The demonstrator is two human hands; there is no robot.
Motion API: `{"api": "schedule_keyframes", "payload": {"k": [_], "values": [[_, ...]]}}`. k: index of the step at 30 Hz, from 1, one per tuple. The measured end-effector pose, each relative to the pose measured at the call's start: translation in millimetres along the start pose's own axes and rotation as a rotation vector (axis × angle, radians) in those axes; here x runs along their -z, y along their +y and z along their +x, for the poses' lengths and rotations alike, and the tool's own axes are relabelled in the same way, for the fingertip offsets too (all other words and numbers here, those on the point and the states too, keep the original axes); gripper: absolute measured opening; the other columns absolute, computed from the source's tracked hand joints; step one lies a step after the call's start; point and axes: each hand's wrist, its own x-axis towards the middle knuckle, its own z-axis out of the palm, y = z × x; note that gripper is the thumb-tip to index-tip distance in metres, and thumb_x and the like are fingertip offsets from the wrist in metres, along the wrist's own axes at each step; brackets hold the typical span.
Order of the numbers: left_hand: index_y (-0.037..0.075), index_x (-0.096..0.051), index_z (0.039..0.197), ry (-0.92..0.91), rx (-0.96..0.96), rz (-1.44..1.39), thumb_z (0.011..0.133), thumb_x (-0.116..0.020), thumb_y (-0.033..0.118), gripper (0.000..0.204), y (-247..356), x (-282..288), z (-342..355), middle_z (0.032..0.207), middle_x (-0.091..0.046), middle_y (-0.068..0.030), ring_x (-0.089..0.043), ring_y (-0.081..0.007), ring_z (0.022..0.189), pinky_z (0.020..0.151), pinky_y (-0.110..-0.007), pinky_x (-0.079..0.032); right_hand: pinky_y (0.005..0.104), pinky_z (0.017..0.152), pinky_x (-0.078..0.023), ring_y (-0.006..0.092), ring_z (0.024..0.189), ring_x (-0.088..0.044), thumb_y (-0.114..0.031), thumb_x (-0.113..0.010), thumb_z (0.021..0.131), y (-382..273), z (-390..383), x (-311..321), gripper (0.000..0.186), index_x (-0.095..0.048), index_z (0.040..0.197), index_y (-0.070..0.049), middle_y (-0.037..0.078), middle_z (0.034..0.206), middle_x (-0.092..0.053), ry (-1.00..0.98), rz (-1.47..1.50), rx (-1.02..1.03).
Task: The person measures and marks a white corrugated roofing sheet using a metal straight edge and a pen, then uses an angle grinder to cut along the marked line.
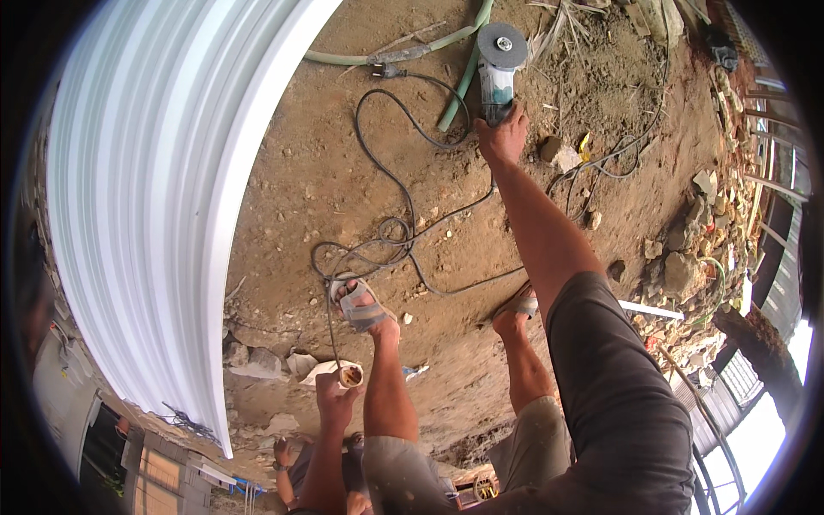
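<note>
My right hand (506, 135) is wrapped round the body of an angle grinder (497, 84), at arm's length over the dirt. The grinder's grey disc (502, 45) points away from me. My left hand (333, 396) is closed, low and near my left leg. It grips a small round thing with a pale rim and a brownish inside (350, 376); its kind is unclear. A dark cord (332, 326) runs down to that thing. More cord (399, 249) lies looped on the ground, and a black plug (386, 71) rests at the far side.
White corrugated metal sheeting (163, 206) fills the left side. A green hose (459, 90) lies beside the grinder. Stones and rubble (682, 270) are heaped at right. My sandalled feet (365, 309) stand near the cord loops. Another person's hand (281, 452) shows at the bottom.
</note>
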Motion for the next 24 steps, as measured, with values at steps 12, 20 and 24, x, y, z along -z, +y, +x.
{"api": "schedule_keyframes", "payload": {"k": [12, 20, 24], "values": [[0.003, -0.057, 0.128, 0.041, 0.086, -0.265, 0.081, -0.078, 0.005, 0.051, 7, -4, 12, 0.12, -0.06, -0.0079, -0.061, -0.0185, 0.111, 0.096, -0.039, -0.051, 0.0486, 0.105, -0.041, 0.0444, 0.122, -0.049, -0.035, -0.076, 0.082, -17, -18, 17, 0.085, -0.031, 0.147, -0.006, 0.025, 0.131, -0.048, 0.052, -0.15, 0.086], [0.0, -0.058, 0.116, 0.068, 0.054, -0.197, 0.083, -0.079, 0.024, 0.045, 58, 6, 10, 0.104, -0.066, -0.0148, -0.065, -0.0277, 0.096, 0.087, -0.039, -0.05, 0.0455, 0.08, -0.054, 0.0314, 0.085, -0.067, -0.028, -0.067, 0.095, -59, -48, -15, 0.048, -0.044, 0.127, 0.0, 0.019, 0.095, -0.065, -0.355, 0.561, -0.591], [0.002, -0.055, 0.109, 0.055, -0.01, -0.166, 0.085, -0.078, 0.022, 0.04, 121, 15, 2, 0.099, -0.064, -0.0134, -0.064, -0.0242, 0.09, 0.082, -0.038, -0.05, 0.0315, 0.065, -0.051, 0.0155, 0.073, -0.062, -0.01, -0.065, 0.093, -47, -44, 9, 0.017, -0.054, 0.106, -0.008, 0.008, 0.088, -0.063, -0.437, 1.118, -0.696]]}}
